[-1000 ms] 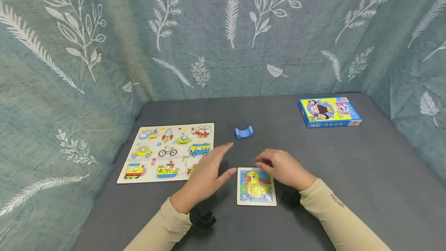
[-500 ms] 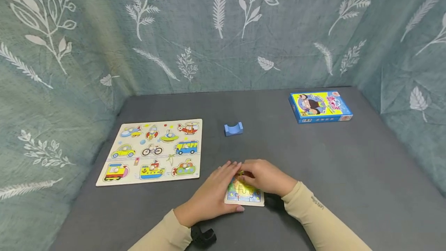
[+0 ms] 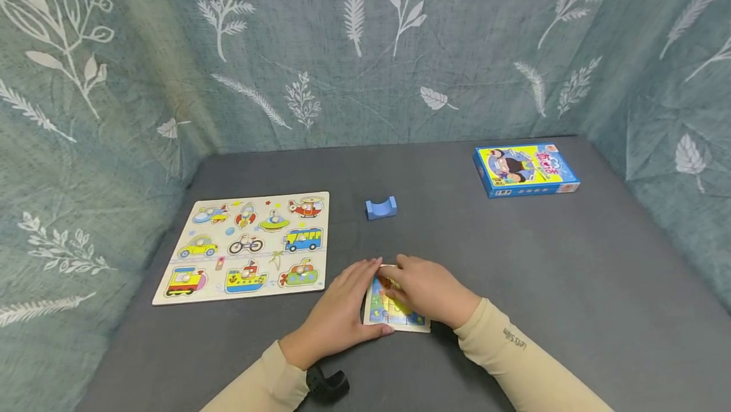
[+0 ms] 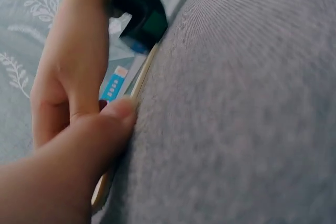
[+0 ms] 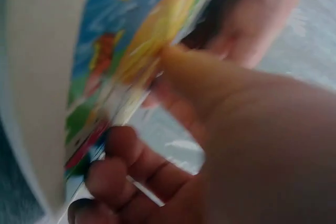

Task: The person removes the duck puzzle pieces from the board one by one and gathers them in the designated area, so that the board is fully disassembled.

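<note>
A small square duck jigsaw puzzle [image 3: 379, 312] in a pale wooden frame lies on the table in front of me. My left hand [image 3: 337, 313] grips it at the left side, fingers along the far left corner and thumb at the near edge. In the left wrist view that thumb [image 4: 118, 109] presses against the wooden edge. Over the puzzle's upper right part is my right hand [image 3: 428, 288], with curled fingers. Its thumb [image 5: 184, 59] touches the yellow duck picture in the right wrist view. Blur and the hand hide whether a piece is pinched.
A large wooden vehicle puzzle board [image 3: 242, 250] lies at the left. Beyond the hands sits a small blue curved block [image 3: 381, 209]. A blue and yellow box [image 3: 526, 171] is at the far right. Leaf-patterned cloth [image 3: 320, 50] hangs behind the dark table.
My left hand has come down from above the table to the duck puzzle's left side. The right hand has moved from its upper right corner over its face. The camera view has shifted.
</note>
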The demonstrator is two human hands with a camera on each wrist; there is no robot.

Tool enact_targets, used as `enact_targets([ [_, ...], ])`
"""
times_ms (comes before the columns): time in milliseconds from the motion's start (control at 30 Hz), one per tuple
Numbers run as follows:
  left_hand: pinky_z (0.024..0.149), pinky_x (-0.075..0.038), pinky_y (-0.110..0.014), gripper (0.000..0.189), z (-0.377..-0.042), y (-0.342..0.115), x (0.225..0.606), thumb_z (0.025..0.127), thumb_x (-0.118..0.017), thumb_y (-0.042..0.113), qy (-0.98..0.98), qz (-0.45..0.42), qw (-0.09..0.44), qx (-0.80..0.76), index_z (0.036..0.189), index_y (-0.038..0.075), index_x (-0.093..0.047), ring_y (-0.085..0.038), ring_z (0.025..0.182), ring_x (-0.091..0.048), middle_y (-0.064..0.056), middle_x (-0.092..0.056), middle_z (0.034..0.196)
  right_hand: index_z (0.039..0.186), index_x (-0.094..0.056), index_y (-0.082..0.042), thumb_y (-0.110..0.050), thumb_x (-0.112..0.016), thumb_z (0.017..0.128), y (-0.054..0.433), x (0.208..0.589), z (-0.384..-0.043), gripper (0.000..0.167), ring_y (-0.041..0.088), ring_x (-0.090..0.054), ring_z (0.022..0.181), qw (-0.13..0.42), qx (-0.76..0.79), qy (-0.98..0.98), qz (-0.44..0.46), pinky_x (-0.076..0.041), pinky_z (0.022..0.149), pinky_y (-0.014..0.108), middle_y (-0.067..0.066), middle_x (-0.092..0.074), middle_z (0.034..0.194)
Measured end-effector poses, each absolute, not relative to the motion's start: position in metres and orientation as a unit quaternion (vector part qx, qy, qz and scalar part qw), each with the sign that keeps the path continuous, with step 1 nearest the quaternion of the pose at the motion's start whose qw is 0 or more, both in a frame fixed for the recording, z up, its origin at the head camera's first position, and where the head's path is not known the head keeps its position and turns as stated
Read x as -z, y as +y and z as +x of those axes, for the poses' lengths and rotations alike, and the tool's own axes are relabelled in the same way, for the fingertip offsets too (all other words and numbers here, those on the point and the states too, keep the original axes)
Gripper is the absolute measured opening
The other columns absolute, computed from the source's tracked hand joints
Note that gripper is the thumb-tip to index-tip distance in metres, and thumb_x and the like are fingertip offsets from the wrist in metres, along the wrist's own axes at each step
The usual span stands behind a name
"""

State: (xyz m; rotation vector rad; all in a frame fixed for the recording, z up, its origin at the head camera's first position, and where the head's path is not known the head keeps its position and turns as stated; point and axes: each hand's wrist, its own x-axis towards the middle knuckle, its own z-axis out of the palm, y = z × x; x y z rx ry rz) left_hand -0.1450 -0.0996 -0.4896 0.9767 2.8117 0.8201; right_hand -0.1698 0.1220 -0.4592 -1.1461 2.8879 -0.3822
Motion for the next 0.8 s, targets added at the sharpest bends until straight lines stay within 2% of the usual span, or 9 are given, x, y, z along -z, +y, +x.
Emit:
enact_targets([
  [100,0.124,-0.025,-0.052,0.109,-0.147,-0.096,0.489,0.087,-0.082,0.056,0.917,0.301,0.021,-0.26,0.166,0.004,-0.026,-0.03,0.157,-0.025,-0.013,-0.032,0.169,0.135,-0.068,-0.012,-0.027,-0.075,0.1,0.12,0.451,-0.178,0.039,0.013,-0.051,0.067,0.033,0.096,0.923,-0.371,-0.051,0.062,0.03,0.002,-0.057,0.087],
  [200,0.124,-0.023,-0.052,0.107,-0.148,-0.092,0.489,0.089,-0.081,0.053,0.923,0.284,0.018,-0.26,0.166,0.003,-0.025,-0.031,0.158,-0.021,-0.016,-0.029,0.169,0.139,-0.065,-0.013,-0.027,-0.076,0.099,0.117,0.445,-0.186,0.044,0.019,-0.064,0.076,0.065,0.078,0.927,-0.361,-0.059,0.074,0.037,0.007,-0.065,0.096],
  [300,0.125,-0.022,-0.052,0.105,-0.15,-0.089,0.49,0.092,-0.08,0.05,0.93,0.265,0.013,-0.254,0.165,0.001,-0.023,-0.033,0.159,-0.018,-0.019,-0.027,0.17,0.144,-0.063,-0.013,-0.028,-0.074,0.1,0.113,0.443,-0.194,0.048,0.028,-0.071,0.09,0.089,0.085,0.932,-0.342,-0.06,0.085,0.045,0.014,-0.07,0.111],
  [400,0.125,-0.021,-0.052,0.102,-0.15,-0.084,0.492,0.094,-0.078,0.047,0.938,0.247,0.007,-0.241,0.164,-0.002,-0.023,-0.035,0.158,-0.018,-0.022,-0.027,0.169,0.146,-0.061,-0.011,-0.028,-0.071,0.103,0.111,0.446,-0.2,0.048,0.037,-0.073,0.1,0.09,0.102,0.933,-0.333,-0.059,0.088,0.05,0.022,-0.07,0.122],
  [500,0.125,-0.021,-0.052,0.098,-0.149,-0.079,0.493,0.096,-0.075,0.045,0.946,0.234,0.002,-0.226,0.163,-0.006,-0.024,-0.038,0.157,-0.02,-0.024,-0.027,0.168,0.144,-0.06,-0.01,-0.028,-0.069,0.104,0.11,0.449,-0.206,0.045,0.037,-0.073,0.092,0.073,0.112,0.932,-0.336,-0.06,0.082,0.05,0.022,-0.07,0.115],
  [600,0.124,-0.021,-0.053,0.093,-0.145,-0.075,0.491,0.099,-0.073,0.043,0.951,0.222,-0.005,-0.216,0.162,-0.007,-0.026,-0.039,0.157,-0.02,-0.026,-0.027,0.167,0.142,-0.061,-0.013,-0.028,-0.069,0.104,0.111,0.452,-0.211,0.041,0.029,-0.069,0.076,0.056,0.117,0.931,-0.342,-0.06,0.073,0.047,0.016,-0.067,0.102],
  [700,0.123,-0.025,-0.054,0.082,-0.141,-0.072,0.487,0.099,-0.074,0.04,0.955,0.215,-0.023,-0.202,0.157,-0.005,-0.038,-0.041,0.155,-0.025,-0.026,-0.027,0.167,0.141,-0.06,-0.015,-0.027,-0.069,0.104,0.112,0.453,-0.215,0.04,0.024,-0.063,0.068,0.052,0.121,0.93,-0.343,-0.059,0.067,0.044,0.013,-0.064,0.098],
  [800,0.119,-0.033,-0.056,0.059,-0.132,-0.073,0.485,0.097,-0.078,0.034,0.956,0.229,-0.045,-0.18,0.141,0.0,-0.056,-0.042,0.151,-0.034,-0.024,-0.034,0.164,0.142,-0.059,-0.017,-0.029,-0.068,0.104,0.11,0.454,-0.217,0.041,0.021,-0.06,0.065,0.059,0.122,0.929,-0.344,-0.057,0.062,0.041,0.013,-0.064,0.099],
])
